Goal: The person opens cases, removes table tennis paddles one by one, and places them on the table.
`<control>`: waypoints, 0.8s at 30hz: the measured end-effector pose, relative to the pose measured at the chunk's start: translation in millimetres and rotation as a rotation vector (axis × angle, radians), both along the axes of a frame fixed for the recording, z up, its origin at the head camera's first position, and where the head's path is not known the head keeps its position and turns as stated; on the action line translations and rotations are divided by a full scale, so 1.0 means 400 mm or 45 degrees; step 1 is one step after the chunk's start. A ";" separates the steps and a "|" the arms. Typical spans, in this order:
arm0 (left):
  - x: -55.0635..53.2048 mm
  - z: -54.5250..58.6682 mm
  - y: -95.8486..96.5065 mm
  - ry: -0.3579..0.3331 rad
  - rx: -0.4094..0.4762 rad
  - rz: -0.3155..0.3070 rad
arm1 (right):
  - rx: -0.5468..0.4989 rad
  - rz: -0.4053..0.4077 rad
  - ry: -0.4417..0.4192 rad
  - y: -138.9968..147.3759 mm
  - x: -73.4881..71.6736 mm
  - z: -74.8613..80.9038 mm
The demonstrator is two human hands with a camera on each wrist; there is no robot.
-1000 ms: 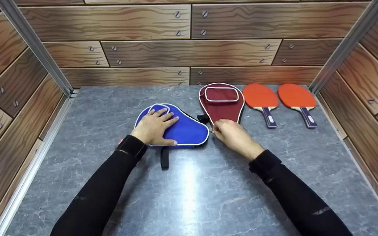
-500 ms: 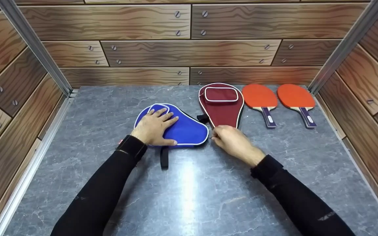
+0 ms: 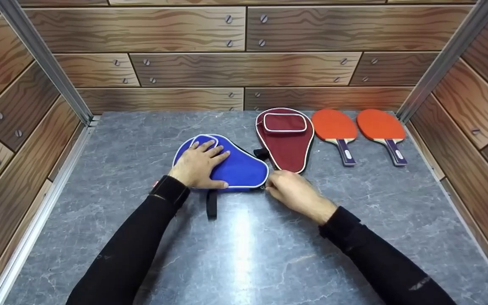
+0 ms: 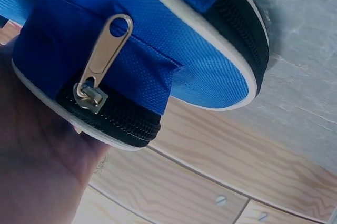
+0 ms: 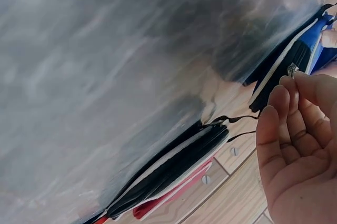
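A blue table tennis bat case (image 3: 244, 169) with white piping lies flat on the table, its narrow end to the right. My left hand (image 3: 197, 165) rests on its wide end, fingers spread over the small pocket. The left wrist view shows a metal pull (image 4: 103, 53) hanging from that pocket's zip. At the narrow end, my right hand (image 3: 292, 190) pinches the zipper pull (image 5: 293, 70) of the case's black side zip between thumb and forefinger. Just behind that hand lies a maroon bat case (image 3: 288, 148) with a zipped front pocket.
Two orange table tennis bats, a nearer-in one (image 3: 335, 125) and an outer one (image 3: 381, 125), lie right of the maroon case. A black strap (image 3: 212, 205) sticks out below the blue case. Wood-patterned walls (image 3: 244, 67) enclose the grey table (image 3: 112, 220) at back and sides.
My right hand has moved toward me and then slightly left, along the blue case's narrow end, uncovering the maroon case's tip. My left hand has stayed in place.
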State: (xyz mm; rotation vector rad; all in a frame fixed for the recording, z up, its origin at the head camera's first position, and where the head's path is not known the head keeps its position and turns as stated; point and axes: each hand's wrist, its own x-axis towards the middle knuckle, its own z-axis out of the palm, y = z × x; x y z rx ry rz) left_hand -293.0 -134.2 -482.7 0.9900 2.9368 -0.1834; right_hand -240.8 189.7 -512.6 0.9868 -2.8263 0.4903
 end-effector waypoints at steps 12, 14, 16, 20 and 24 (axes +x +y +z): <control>-0.003 0.000 0.002 -0.010 -0.013 0.004 | 0.043 0.036 0.038 -0.049 0.017 -0.012; -0.003 0.000 0.003 -0.009 -0.011 0.004 | 0.058 0.045 0.044 -0.059 0.020 -0.013; -0.003 0.000 0.003 -0.010 -0.011 0.006 | 0.074 0.051 0.045 -0.070 0.022 -0.013; -0.005 -0.002 0.006 -0.019 -0.019 0.007 | 0.109 0.047 0.039 -0.085 0.024 -0.009; -0.005 -0.003 0.006 -0.030 -0.024 0.003 | 0.110 0.051 0.020 -0.086 0.024 -0.003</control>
